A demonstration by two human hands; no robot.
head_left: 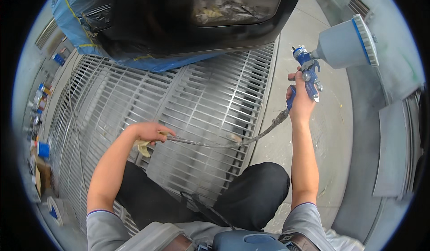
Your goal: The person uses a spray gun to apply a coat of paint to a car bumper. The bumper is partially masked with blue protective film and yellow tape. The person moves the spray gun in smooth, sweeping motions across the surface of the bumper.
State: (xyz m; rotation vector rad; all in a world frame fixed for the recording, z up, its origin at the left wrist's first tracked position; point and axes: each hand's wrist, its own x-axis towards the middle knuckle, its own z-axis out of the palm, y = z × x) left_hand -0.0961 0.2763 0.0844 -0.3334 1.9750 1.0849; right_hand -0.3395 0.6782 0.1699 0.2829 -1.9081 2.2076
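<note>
My right hand [299, 92] grips a blue spray gun [310, 76] topped with a large grey cup [341, 43]; its nozzle points up and forward. A grimy hose [267, 132] runs down from the gun's handle and curves left to my left hand [153, 132], whose fingers are wrapped round it along with a pale yellow cloth [143, 147]. Ahead of me a dark, glossy panel [224, 36] stands over the floor grate, wrapped partly in blue sheeting [76, 27] with yellow tape and dark film.
Beneath me lies a metal floor grate [201, 99], bordered on the right by a concrete strip [327, 139]. Cans [42, 149] and other supplies line the left side. Flat boards [387, 148] lean by the right wall [389, 36]. My bent knees [264, 184] are below my hands.
</note>
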